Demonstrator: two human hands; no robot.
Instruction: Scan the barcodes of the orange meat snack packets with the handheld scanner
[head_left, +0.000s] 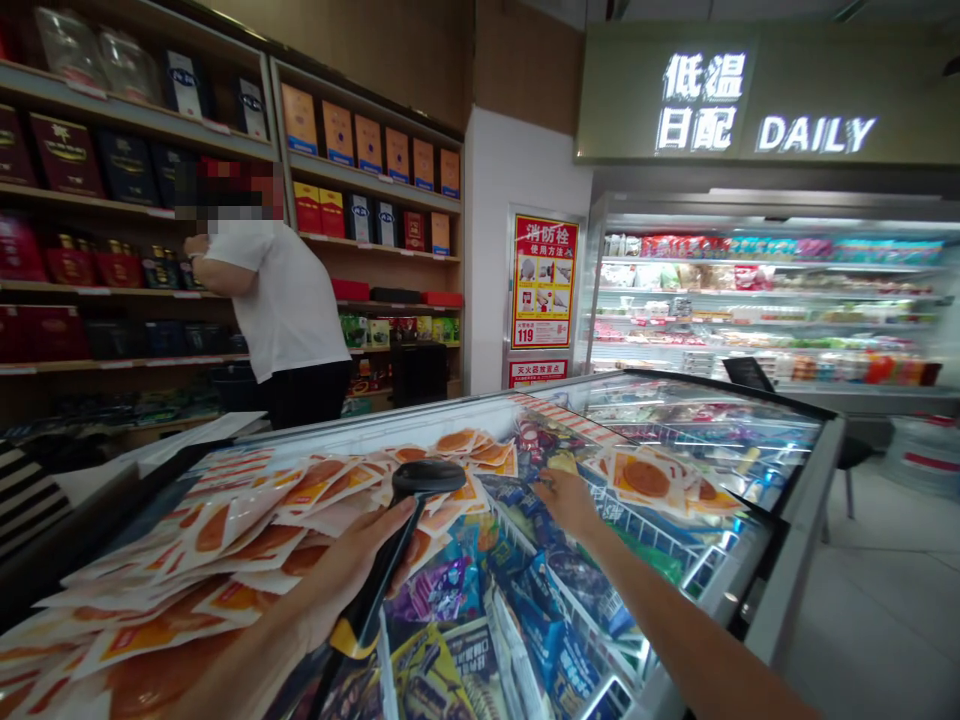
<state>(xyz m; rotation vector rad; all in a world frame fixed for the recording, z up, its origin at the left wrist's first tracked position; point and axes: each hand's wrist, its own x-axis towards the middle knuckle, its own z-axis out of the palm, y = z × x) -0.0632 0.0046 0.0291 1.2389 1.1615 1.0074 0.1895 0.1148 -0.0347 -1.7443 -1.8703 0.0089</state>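
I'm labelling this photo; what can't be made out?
In the head view:
Right hand: fingertips too blurred to tell whether they grip anything.
Scanner: cable cut off by the bottom edge.
Co-worker: lower legs hidden behind the freezer.
Fridge goods: labels blurred, too small.

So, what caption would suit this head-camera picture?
Left hand holds a scanner; right hand reaches over packets in a chest freezer.

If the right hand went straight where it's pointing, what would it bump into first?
Probably the dark reddish packets ahead of the right hand, though depth is hard to judge.
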